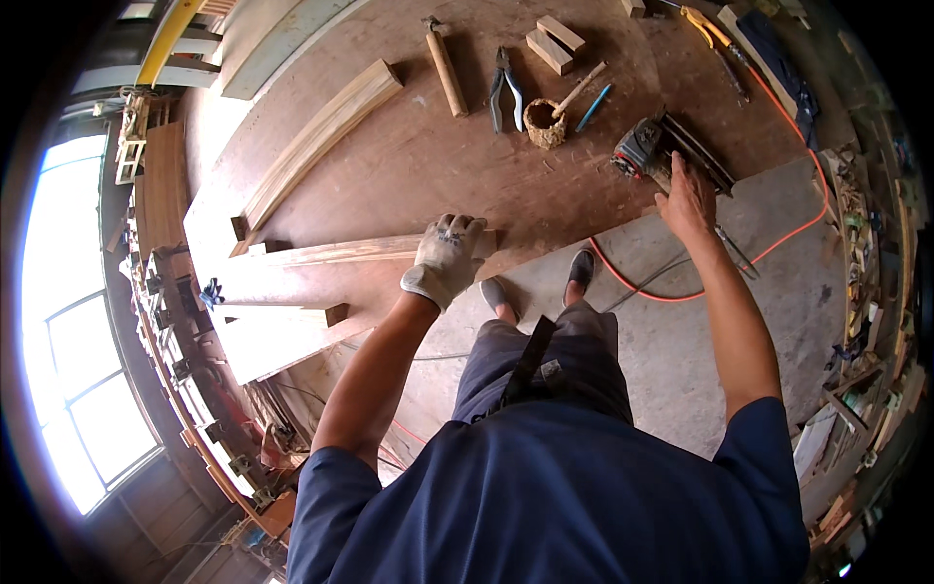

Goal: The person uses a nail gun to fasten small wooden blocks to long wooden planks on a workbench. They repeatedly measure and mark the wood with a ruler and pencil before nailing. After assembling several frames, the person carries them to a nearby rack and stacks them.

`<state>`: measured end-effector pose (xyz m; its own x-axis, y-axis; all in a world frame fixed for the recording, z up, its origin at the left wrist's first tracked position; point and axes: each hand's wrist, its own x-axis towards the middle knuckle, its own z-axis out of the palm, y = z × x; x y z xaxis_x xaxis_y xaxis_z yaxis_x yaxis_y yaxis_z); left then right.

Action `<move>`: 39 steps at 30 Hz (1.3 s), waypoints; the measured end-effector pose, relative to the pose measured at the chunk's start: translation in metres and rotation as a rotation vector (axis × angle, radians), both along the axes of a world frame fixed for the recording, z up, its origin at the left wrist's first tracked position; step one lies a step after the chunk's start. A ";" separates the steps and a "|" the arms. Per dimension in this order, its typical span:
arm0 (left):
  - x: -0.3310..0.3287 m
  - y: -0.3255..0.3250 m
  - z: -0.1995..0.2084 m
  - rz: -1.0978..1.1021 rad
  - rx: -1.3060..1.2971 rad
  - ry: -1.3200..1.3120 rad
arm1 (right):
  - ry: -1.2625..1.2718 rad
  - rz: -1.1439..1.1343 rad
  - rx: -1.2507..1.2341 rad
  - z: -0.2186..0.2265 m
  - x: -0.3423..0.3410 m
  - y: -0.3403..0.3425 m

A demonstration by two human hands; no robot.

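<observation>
My left hand [449, 255], in a pale work glove, is closed over the near right end of a long wooden strip [341, 251] lying on the worktable. My bare right hand [689, 200] is at a black and grey nail gun [642, 144] by the table's near right edge. Its fingers are stretched out over the tool's handle, with the thumb apart; whether they bear on it is hard to make out. A thicker wooden piece [321, 146] slants away beyond the strip. Another short wooden piece [282, 313] lies nearer the left edge.
On the brown tabletop [457, 185] lie a hammer [446, 73], pliers [504, 90], two small wood blocks [555, 46], a blue pen [593, 108] and a glue pot [543, 128] with a stick. An orange hose [822, 190] loops over the right side to the floor.
</observation>
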<state>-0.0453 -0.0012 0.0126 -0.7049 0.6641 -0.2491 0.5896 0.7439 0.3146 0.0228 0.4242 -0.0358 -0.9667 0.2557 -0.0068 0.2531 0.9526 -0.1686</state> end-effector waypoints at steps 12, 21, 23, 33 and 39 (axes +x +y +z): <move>-0.011 0.012 -0.008 -0.159 0.017 0.107 | -0.051 -0.046 -0.170 0.053 -0.006 -0.022; 0.010 0.017 -0.010 -0.122 0.051 0.028 | 0.102 0.049 -0.967 0.086 0.065 -0.086; 0.009 0.018 -0.002 -0.168 0.045 0.061 | -0.012 -0.067 -1.132 0.100 0.060 -0.102; 0.015 0.012 -0.003 -0.108 -0.001 0.040 | -0.131 0.255 -0.998 0.040 0.082 -0.121; 0.012 0.018 -0.001 -0.161 -0.015 0.054 | -0.166 0.508 -0.677 0.002 0.092 -0.123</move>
<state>-0.0335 0.0166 0.0112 -0.6020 0.7662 -0.2247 0.7174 0.6426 0.2692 0.1151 0.3013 -0.0337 -0.9360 -0.3172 -0.1527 -0.1048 0.6652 -0.7393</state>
